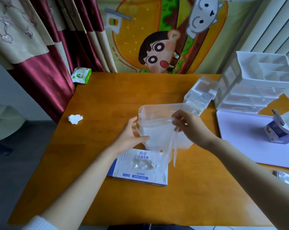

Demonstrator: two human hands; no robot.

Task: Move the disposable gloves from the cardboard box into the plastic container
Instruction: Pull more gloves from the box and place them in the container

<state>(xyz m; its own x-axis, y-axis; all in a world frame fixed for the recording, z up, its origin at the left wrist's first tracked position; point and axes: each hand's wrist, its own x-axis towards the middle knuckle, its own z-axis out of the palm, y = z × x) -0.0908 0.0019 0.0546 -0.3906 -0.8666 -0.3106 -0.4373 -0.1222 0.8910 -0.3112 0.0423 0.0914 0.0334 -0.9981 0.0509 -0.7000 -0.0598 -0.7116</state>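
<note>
Although a bunch of disposable gloves (158, 135) is already out of the cardboard box (138, 170), it has not yet reached the plastic container (157, 106) — it hangs in the air just above the container's near rim, its long fingers trailing down toward the box. The left hand (129, 135) clasps the bunch's left edge between thumb and fingers, and the right hand (188, 125) pinches the upper right corner, so both are closed on the film. I judge the task to be somewhere in its middle: more clear film shows bunched in the box's oval opening, so further transfers are left. How many gloves make up the held bunch I cannot tell — the layers are see-through and blur together. Whether the container already holds any is hidden behind the bunch and both hands, and how much stock remains in the box cannot be seen.
</note>
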